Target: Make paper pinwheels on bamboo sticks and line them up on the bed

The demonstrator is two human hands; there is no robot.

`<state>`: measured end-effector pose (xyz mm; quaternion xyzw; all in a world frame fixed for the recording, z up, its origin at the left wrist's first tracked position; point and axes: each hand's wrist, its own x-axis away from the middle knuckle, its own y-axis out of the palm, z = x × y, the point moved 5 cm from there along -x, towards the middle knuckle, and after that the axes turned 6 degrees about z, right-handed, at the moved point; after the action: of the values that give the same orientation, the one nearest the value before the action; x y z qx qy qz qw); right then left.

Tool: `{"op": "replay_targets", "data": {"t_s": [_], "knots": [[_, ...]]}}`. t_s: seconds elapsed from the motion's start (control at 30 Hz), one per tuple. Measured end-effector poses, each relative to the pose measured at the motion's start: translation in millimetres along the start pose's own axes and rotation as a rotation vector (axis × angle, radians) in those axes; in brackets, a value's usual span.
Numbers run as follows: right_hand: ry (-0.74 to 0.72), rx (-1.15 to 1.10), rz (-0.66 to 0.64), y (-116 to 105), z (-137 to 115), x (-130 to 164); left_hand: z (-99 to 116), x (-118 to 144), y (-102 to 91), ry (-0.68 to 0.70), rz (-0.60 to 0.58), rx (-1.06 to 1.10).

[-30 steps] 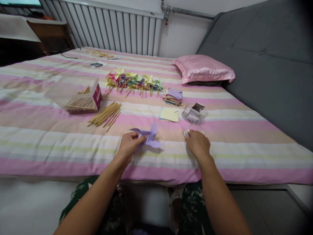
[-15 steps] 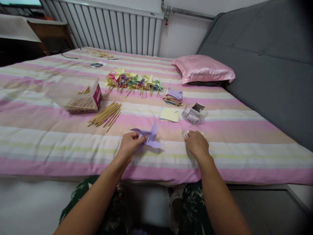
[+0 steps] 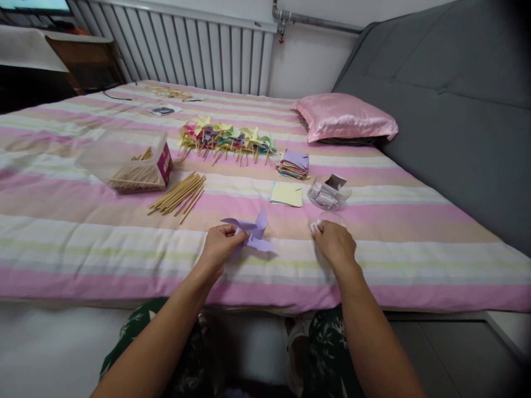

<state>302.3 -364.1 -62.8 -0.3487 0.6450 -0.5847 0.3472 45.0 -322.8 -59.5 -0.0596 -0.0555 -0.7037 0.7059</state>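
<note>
1. One person sits at the edge of a bed (image 3: 83,243) covered in pink, white and pale green stripes; two bare forearms reach onto it from below
2. The left hand (image 3: 219,249) pinches one purple paper pinwheel (image 3: 253,231) between thumb and fingertips, holding it just above the near part of the bed, between the two hands
3. The right hand (image 3: 335,243) lies palm down on the bed, fingers curled together over a small white piece (image 3: 315,226) at its fingertips; whether it grips the piece cannot be told
4. One clear round tub (image 3: 329,193) with small white pieces inside sits just beyond the right hand
5. One yellow paper square (image 3: 287,194) lies left of the tub, and one stack of coloured paper squares (image 3: 294,163) lies behind it
6. One loose bundle of wooden sticks (image 3: 178,193) lies to the left; too many to count
7. One clear plastic box (image 3: 124,160) holding more sticks stands left of the bundle
8. One row of finished pinwheels (image 3: 226,137) in yellow, purple, green and pink lies farther back; the number is unclear
9. One pink pillow (image 3: 344,117) lies at the far right, against a grey headboard (image 3: 448,83)
</note>
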Motion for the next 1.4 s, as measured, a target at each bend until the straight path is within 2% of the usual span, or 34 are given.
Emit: {"op": "replay_targets", "data": {"t_s": [0.2,0.67,0.87,1.1,1.4], "knots": [[-0.011,-0.009,-0.014,4.4,0.2,-1.9,-0.4,0.2,0.6,-0.006,-0.008,0.009],[0.030,-0.131,0.031,-7.7,-2.4,0.8,0.1,-0.2,0.7,-0.010,0.007,0.012],[0.037,-0.140,0.085,-10.6,-1.8,1.1,-1.5,0.2,0.9,-0.039,0.006,0.039],[0.126,-0.118,0.173,-13.3,3.4,3.3,-1.5,-0.4,1.3,-0.037,-0.003,0.062],[0.109,-0.128,0.229,-15.9,5.3,2.6,-0.2,0.6,1.1,-0.028,0.001,0.050]]}}
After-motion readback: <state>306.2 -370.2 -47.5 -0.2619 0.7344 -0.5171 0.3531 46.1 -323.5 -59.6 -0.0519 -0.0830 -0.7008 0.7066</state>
